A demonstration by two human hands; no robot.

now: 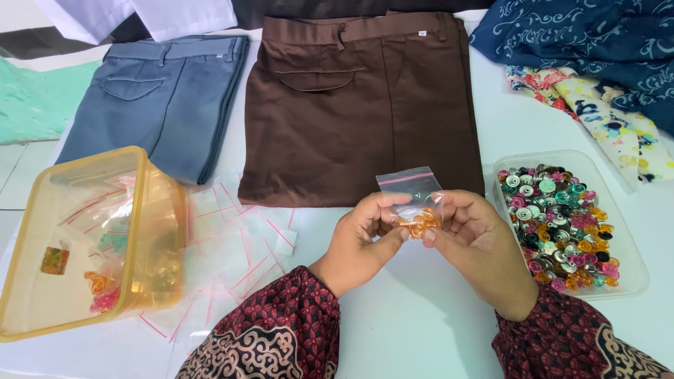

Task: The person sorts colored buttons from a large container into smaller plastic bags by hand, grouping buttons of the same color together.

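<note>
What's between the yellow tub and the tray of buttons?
Head view: loose clear zip bags beside the yellow tub, then both hands pinching a small bag of orange buttons, then the tray.

Brown trousers (365,105) lie folded at the table's (421,330) middle, blue trousers (158,98) just left of them. A yellow tub (144,210) stands tilted at left on loose empty bags (239,245). A clear tray (625,231) of mixed buttons (562,224) sits right, patterned cloths (604,42) behind it.

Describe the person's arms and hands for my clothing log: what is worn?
Both hands, left hand and right hand, are bare, with no gloves; no rings visible. Each arm wears a long dark red sleeve with a black floral pattern and pale curled motifs near the frame's bottom edge.
</note>
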